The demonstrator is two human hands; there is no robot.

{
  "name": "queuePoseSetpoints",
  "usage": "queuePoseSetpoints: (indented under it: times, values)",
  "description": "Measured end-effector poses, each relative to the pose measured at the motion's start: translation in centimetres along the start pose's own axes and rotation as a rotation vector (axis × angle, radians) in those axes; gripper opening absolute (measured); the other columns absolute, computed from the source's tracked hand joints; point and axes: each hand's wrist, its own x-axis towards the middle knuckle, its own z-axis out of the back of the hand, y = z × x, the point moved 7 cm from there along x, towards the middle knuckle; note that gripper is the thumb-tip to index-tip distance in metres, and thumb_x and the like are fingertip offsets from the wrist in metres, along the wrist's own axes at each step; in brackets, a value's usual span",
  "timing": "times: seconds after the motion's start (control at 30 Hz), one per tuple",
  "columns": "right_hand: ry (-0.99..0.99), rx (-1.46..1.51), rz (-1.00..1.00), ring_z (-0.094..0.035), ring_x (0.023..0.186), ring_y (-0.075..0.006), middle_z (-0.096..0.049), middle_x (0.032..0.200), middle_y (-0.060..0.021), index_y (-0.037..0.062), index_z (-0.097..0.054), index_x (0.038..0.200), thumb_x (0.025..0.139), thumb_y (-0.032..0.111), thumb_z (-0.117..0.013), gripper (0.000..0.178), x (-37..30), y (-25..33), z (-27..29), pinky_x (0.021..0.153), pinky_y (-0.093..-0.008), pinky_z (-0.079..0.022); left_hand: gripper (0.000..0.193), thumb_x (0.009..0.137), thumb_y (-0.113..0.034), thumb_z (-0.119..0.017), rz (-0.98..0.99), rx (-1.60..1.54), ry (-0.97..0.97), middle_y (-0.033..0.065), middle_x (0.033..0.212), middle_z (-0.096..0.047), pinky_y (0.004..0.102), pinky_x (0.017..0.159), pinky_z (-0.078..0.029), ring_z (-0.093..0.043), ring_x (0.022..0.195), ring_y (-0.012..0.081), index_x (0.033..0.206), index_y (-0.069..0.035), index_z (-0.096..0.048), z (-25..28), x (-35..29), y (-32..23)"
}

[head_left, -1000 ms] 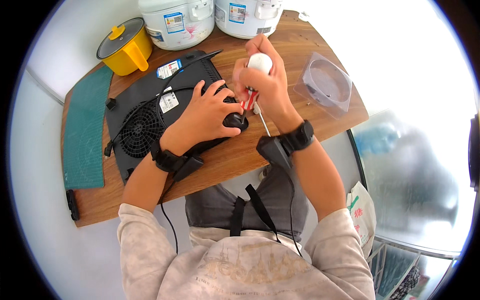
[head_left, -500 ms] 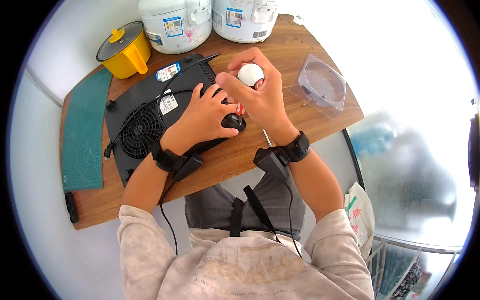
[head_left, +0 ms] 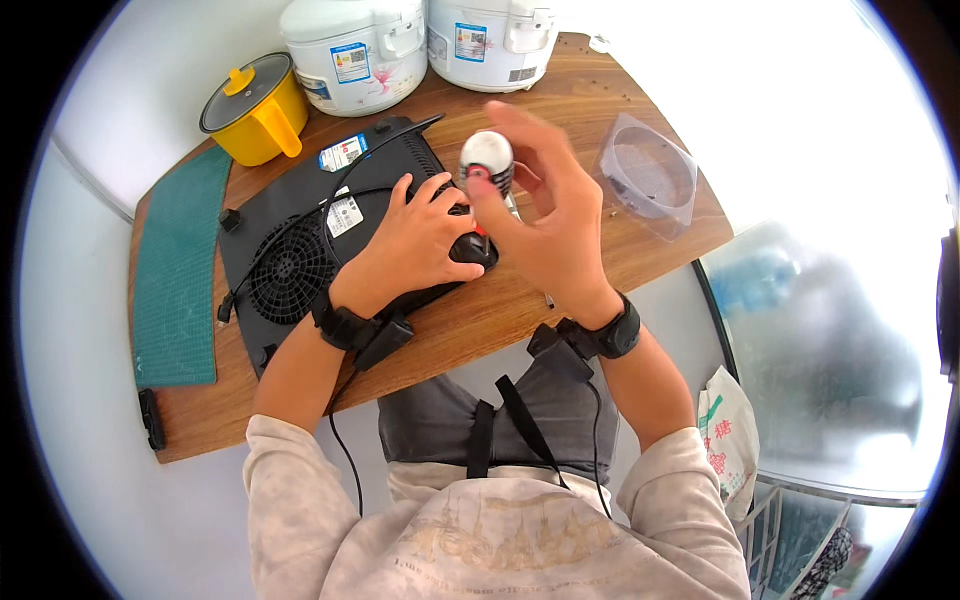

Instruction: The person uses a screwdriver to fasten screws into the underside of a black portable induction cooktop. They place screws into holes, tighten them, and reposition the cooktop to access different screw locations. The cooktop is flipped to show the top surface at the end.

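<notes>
A black induction cooker (head_left: pixel 300 195) lies with its underside up, showing a round fan grille (head_left: pixel 291 270) and a power cord looped across it. My left hand (head_left: pixel 415 235) rests on the cooker's near right corner, fingers spread and thumb beside the black foot (head_left: pixel 474 248). Above that corner, my right hand (head_left: pixel 555 215) is at a screwdriver (head_left: pixel 488 155) with a white rounded end and a red and dark ribbed handle. The thumb touches the handle; the forefinger is raised and blurred. The screwdriver's tip is hidden by my hands.
A green cutting mat (head_left: pixel 180 280) lies left of the cooker. Behind stand a yellow lidded pot (head_left: pixel 262 125) and two white rice cookers (head_left: pixel 358 60). A clear plastic tray (head_left: pixel 650 180) sits at the right edge of the wooden table (head_left: pixel 590 70).
My right hand has shifted right and its fingers have loosened around the screwdriver, showing more of the handle. The white end has moved slightly left. My left hand stays on the cooker corner.
</notes>
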Motion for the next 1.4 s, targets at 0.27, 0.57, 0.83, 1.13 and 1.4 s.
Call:
queuePoseSetpoints:
  times: [0.27,0.57,0.83,1.13,1.4]
  values:
    - [-0.025,-0.194,0.201,-0.064,0.072,-0.0209,-0.07,0.096,-0.0078,0.0065,-0.069,0.111,0.08,0.006,-0.075,0.032,0.7,1.2,0.7,0.067,-0.0322,-0.054,0.049,0.078,-0.048,-0.08,0.043,0.035,0.066,0.01,0.133,-0.062,0.0673,0.115,-0.026,-0.043,0.142,0.0376,0.117,-0.018,-0.074,-0.6,0.2,0.3]
    - [0.049,-0.14,0.12,-0.063,0.069,-0.0188,-0.069,0.096,-0.0077,0.0077,-0.074,0.106,0.078,0.003,-0.075,0.028,2.0,0.5,0.0,0.061,-0.03,-0.052,0.05,0.077,-0.047,-0.079,0.02,0.011,0.023,0.0099,0.133,-0.062,0.0682,0.115,-0.026,-0.043,0.142,0.0383,0.116,-0.016,-0.074,-0.3,-0.1,0.2]
    - [0.012,-0.259,0.195,-0.062,0.068,-0.0185,-0.07,0.097,-0.0067,0.0072,-0.073,0.106,0.081,0.003,-0.072,0.025,1.7,0.9,0.2,0.059,-0.0297,-0.051,0.048,0.078,-0.047,-0.079,0.003,0.006,0.012,0.0096,0.134,-0.062,0.0687,0.115,-0.026,-0.042,0.143,0.038,0.113,-0.013,-0.075,-0.2,-0.1,0.0]
    - [0.117,-0.11,0.164,-0.064,0.076,-0.0184,-0.07,0.105,-0.0059,0.0097,-0.075,0.108,0.078,0.005,-0.078,0.031,0.9,0.5,-0.1,0.063,-0.0279,-0.053,0.052,0.079,-0.047,-0.079,0.037,-0.029,0.067,0.0124,0.135,-0.062,0.0685,0.115,-0.026,-0.044,0.141,0.0377,0.116,-0.011,-0.072,0.1,0.0,-0.1]
    - [0.194,0.073,0.073,-0.064,0.079,-0.0199,-0.073,0.113,-0.01,0.0097,-0.074,0.114,0.08,-0.001,-0.069,0.036,1.2,-0.1,-0.2,0.069,-0.0296,-0.054,0.064,0.081,-0.05,-0.078,-0.001,-0.027,-0.033,0.0187,0.129,-0.065,0.0663,0.117,-0.024,-0.052,0.132,0.0385,0.126,-0.006,-0.068,0.7,-0.1,-0.4]
